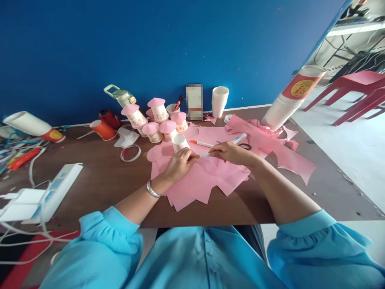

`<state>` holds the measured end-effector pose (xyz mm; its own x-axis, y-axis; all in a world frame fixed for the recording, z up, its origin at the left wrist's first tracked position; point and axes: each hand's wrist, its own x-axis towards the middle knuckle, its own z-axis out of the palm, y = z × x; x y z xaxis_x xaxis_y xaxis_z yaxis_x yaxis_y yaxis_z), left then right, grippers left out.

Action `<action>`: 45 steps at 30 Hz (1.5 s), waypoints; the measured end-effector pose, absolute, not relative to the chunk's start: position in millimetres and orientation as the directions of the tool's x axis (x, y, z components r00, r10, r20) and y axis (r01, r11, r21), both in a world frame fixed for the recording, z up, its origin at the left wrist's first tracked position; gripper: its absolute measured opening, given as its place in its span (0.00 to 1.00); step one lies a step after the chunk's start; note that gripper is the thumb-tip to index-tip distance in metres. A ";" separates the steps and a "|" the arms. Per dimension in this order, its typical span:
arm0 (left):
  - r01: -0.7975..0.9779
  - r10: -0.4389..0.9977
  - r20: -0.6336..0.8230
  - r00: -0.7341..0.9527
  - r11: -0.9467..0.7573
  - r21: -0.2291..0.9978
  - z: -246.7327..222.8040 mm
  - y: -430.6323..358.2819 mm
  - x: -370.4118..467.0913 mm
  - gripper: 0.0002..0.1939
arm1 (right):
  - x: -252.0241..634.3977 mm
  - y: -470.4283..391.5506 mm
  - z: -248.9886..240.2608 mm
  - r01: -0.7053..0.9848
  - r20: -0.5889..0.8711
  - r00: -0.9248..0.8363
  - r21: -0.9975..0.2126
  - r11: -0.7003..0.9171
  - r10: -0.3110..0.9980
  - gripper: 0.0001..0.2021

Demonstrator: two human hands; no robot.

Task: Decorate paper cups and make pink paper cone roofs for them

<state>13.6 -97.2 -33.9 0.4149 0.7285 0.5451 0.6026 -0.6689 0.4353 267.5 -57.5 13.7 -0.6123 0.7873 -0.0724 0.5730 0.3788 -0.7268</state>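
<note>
Between my two hands, over the pink paper sheets (192, 182), is a slim white pen-like stick (204, 155); its exact kind is unclear. My left hand (180, 163) pinches its left end, and my right hand (227, 152) grips the other end. Just behind my left hand stands a white paper cup (179, 142). An orange-and-white marker (202, 143) lies beyond my hands on the paper. A pale tube-like item (239, 138) and a dark ring handle (246, 147), perhaps of scissors, are beside my right hand.
Several cups with pink cone tops (152, 131) stand at the back left. A stack of white cups (220, 101) is by the blue wall; a taller cup stack (284, 108) leans at right, near pink scraps (279, 148). A tape roll (130, 153) and power strip (57, 192) lie left.
</note>
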 end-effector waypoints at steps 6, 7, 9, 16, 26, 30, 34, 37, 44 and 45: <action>0.687 0.668 0.618 0.414 -0.675 0.270 -17.4 -100.5 21.9 0.12 | 277.1 -50.0 10.5 0.682 0.164 -0.457 -0.566 0.463 0.874 0.13; 0.697 0.620 0.680 0.391 -0.682 0.221 -13.8 -100.0 21.2 0.14 | 278.8 -47.9 8.1 0.746 0.214 -0.378 -0.506 0.433 0.901 0.14; 0.711 0.537 0.781 0.319 -0.680 0.177 -8.2 -96.2 15.9 0.15 | 279.7 -44.2 1.1 0.861 0.268 -0.242 -0.383 0.334 0.932 0.15; 0.736 0.654 0.749 0.108 -0.559 0.382 -22.9 -66.5 -10.3 0.41 | 264.4 -43.1 -17.5 0.912 0.230 -0.295 -0.221 0.345 0.927 0.13; 0.586 0.837 0.488 0.246 -0.530 0.613 -34.0 -83.0 4.9 0.42 | 315.2 -33.1 3.0 0.953 0.223 -0.246 -0.122 0.278 0.943 0.22; 0.469 0.866 0.407 0.292 -0.500 0.728 -33.0 -85.0 4.8 0.46 | 325.2 -33.7 0.7 0.967 0.135 -0.239 -0.055 0.248 0.962 0.19; 0.234 0.894 0.389 0.225 -0.437 0.869 -29.6 -80.6 -1.5 0.38 | 327.2 -30.3 1.8 0.982 0.164 -0.170 -0.052 0.181 0.972 0.15; 0.121 0.914 0.393 0.106 -0.404 0.907 -25.9 -75.5 -4.2 0.30 | 321.5 -28.1 6.7 0.967 0.279 -0.080 -0.210 0.142 0.957 0.16; 0.037 0.970 0.242 0.021 -0.243 0.969 -22.9 -62.5 -8.7 0.25 | 247.3 -51.9 -10.7 0.241 0.202 -0.281 -0.931 0.273 0.938 0.26; 0.040 0.972 0.228 0.046 -0.230 0.972 -22.7 -60.4 -9.3 0.26 | 236.6 -55.1 -13.9 0.231 0.201 -0.312 -0.932 0.279 0.929 0.25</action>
